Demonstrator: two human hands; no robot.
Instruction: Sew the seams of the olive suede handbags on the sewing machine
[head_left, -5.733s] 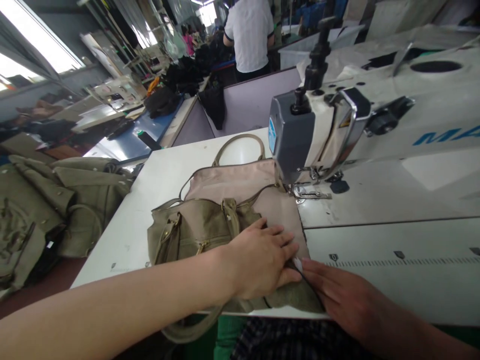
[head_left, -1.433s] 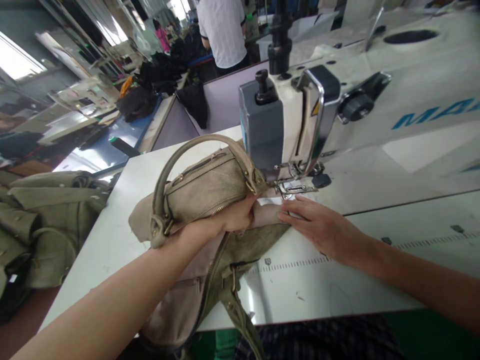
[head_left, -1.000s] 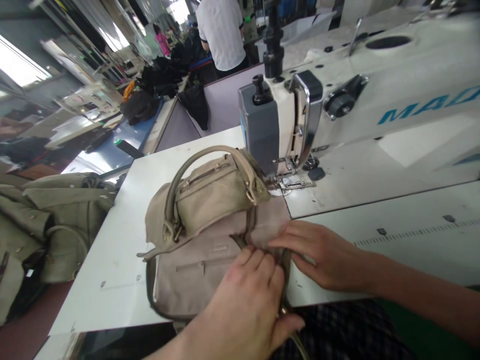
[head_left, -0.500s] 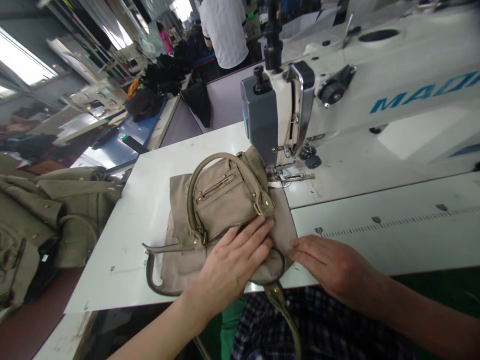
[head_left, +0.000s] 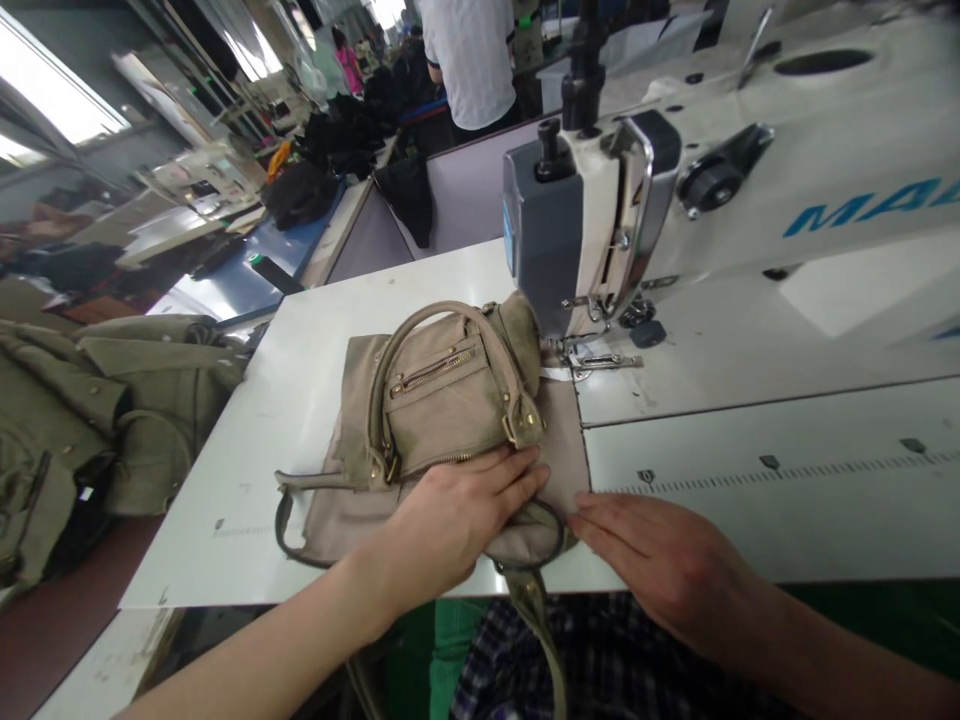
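Note:
An olive-beige handbag (head_left: 439,400) with a looped handle, gold zip and pale lining lies on the white sewing table (head_left: 322,330), its right edge at the presser foot (head_left: 600,355) of the sewing machine (head_left: 675,200). My left hand (head_left: 457,510) lies flat on the bag's near part, fingers stretched out toward the right. My right hand (head_left: 652,565) rests flat on the table at the bag's lower right corner, fingertips touching the lining edge. A strap hangs off the table's front edge.
A heap of olive bags (head_left: 105,400) lies at the left beside the table. Behind it stand other work tables with dark bags (head_left: 315,180). A person in a white shirt (head_left: 469,55) stands at the back. A ruler scale runs along the machine bed.
The bag has been turned, folded and laid down flat by the presser foot. My left hand came down flat on it; my right hand slid to its lower right corner.

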